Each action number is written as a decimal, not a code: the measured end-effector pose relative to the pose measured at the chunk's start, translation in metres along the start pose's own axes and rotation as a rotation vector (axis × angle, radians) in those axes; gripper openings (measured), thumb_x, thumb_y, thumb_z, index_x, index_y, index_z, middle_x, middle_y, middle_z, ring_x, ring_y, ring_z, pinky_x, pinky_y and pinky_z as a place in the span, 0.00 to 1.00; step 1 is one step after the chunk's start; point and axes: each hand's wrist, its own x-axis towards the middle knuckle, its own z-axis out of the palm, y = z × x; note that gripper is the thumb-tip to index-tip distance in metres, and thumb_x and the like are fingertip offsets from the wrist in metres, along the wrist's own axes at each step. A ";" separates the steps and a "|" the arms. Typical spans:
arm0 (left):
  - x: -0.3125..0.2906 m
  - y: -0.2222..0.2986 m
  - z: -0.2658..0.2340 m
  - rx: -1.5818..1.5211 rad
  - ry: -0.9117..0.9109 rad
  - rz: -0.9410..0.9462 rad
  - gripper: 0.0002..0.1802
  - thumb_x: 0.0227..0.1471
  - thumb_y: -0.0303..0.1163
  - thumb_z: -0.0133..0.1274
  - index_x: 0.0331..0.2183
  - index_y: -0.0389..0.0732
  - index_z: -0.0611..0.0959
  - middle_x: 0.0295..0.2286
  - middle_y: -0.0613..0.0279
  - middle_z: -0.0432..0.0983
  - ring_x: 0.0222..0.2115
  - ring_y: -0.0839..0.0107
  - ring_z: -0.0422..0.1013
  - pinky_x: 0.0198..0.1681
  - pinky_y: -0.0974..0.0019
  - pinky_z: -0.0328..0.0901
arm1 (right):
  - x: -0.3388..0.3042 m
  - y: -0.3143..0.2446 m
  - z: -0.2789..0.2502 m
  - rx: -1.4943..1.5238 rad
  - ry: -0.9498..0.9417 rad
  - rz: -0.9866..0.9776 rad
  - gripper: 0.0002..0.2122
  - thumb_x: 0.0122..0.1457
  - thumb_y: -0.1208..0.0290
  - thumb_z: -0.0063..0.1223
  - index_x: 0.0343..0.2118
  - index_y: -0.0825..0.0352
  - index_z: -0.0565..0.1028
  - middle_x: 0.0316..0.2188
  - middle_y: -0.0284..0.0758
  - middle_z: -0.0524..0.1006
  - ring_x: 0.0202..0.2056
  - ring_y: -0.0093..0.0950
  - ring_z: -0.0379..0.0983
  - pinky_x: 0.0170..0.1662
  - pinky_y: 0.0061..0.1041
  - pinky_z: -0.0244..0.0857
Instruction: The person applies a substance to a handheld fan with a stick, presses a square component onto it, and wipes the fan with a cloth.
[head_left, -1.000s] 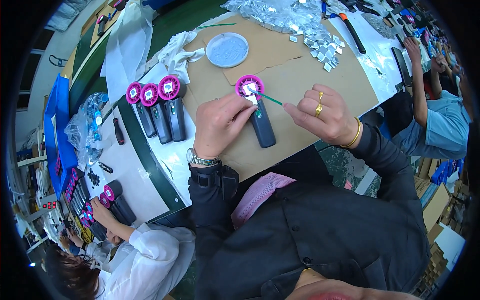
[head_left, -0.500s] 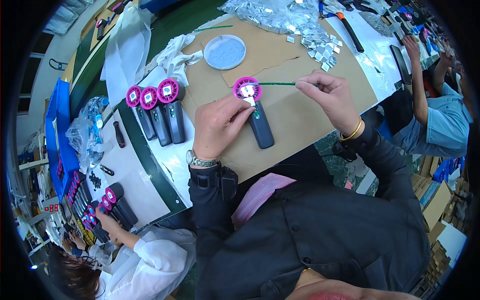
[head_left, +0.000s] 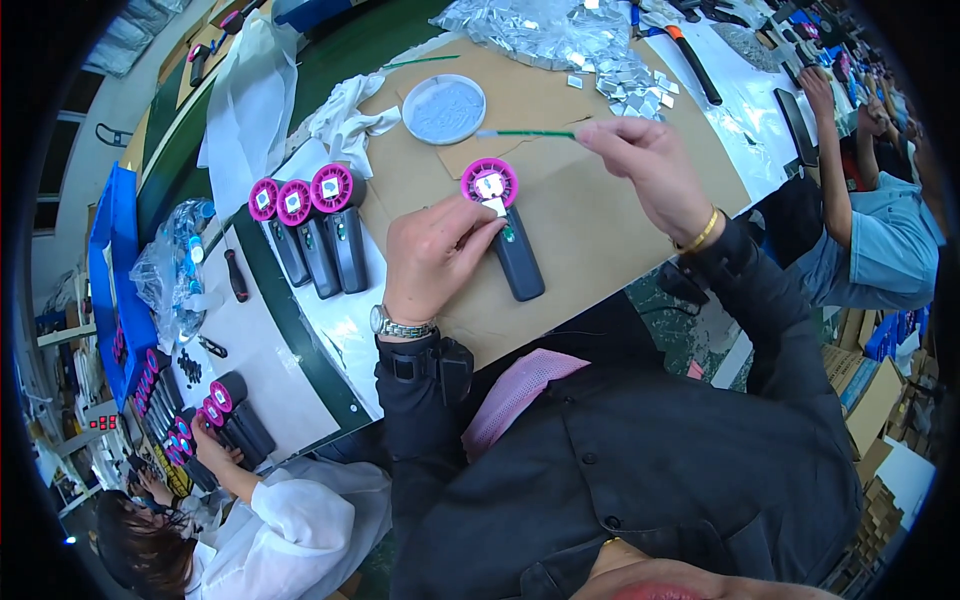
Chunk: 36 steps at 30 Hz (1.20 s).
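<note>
A handheld fan (head_left: 520,265) with a pink round head and dark handle lies on the cardboard before me. A pale square with a grey smear sits in the middle of its head. Just below the head, my left hand (head_left: 430,260) pinches a small whitish square plate (head_left: 496,206), its fingertips close to the fan's neck. My right hand (head_left: 655,175) grips a thin green stick (head_left: 538,133) by one end. The stick's pale tip is beside the rim of a round white dish (head_left: 484,108) of greyish paste, above and apart from the fan.
To the left lie several similar fans (head_left: 347,250) and a screwdriver (head_left: 236,275). Small silvery square plates (head_left: 640,90) are heaped at the back, beside an orange-and-black tool (head_left: 693,65). A co-worker's hand (head_left: 210,450) touches fans at lower left; another person sits at right.
My right hand has lifted the stick off the fan's head and moved it up and left toward the dish. My left hand stays at the fan, still pinching the small plate.
</note>
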 end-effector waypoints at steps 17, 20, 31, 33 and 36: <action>0.004 0.005 0.001 -0.011 0.000 -0.008 0.08 0.47 0.28 0.70 0.29 0.41 0.85 0.22 0.61 0.77 0.20 0.64 0.74 0.23 0.63 0.64 | 0.104 0.013 -0.038 -0.869 0.144 -0.588 0.09 0.61 0.64 0.65 0.38 0.64 0.87 0.31 0.36 0.83 0.28 0.30 0.75 0.33 0.29 0.69; 0.004 0.005 0.001 -0.005 -0.007 -0.020 0.09 0.46 0.29 0.71 0.29 0.41 0.85 0.21 0.62 0.76 0.19 0.66 0.73 0.22 0.64 0.63 | 0.115 0.012 -0.053 -1.015 0.117 -0.449 0.09 0.61 0.64 0.65 0.38 0.64 0.87 0.33 0.36 0.83 0.30 0.33 0.76 0.36 0.31 0.70; -0.001 0.002 0.000 0.045 -0.017 -0.086 0.16 0.43 0.33 0.74 0.34 0.42 0.85 0.18 0.66 0.71 0.17 0.70 0.69 0.21 0.65 0.61 | 0.127 0.034 -0.042 -1.195 0.086 -0.412 0.08 0.60 0.67 0.66 0.36 0.64 0.86 0.33 0.36 0.83 0.34 0.34 0.77 0.40 0.34 0.71; 0.000 0.004 0.001 0.052 0.003 -0.127 0.23 0.42 0.35 0.75 0.39 0.41 0.83 0.23 0.64 0.74 0.21 0.69 0.71 0.25 0.64 0.63 | 0.116 0.025 -0.043 -1.116 0.113 -0.429 0.07 0.60 0.67 0.66 0.37 0.65 0.86 0.32 0.35 0.83 0.33 0.33 0.76 0.39 0.32 0.70; 0.005 0.002 0.001 0.060 0.041 -0.121 0.30 0.40 0.35 0.76 0.45 0.41 0.81 0.30 0.62 0.76 0.28 0.65 0.73 0.31 0.61 0.66 | 0.090 -0.007 -0.030 -0.953 0.165 -0.469 0.07 0.61 0.69 0.66 0.37 0.66 0.85 0.31 0.34 0.82 0.30 0.29 0.74 0.36 0.28 0.69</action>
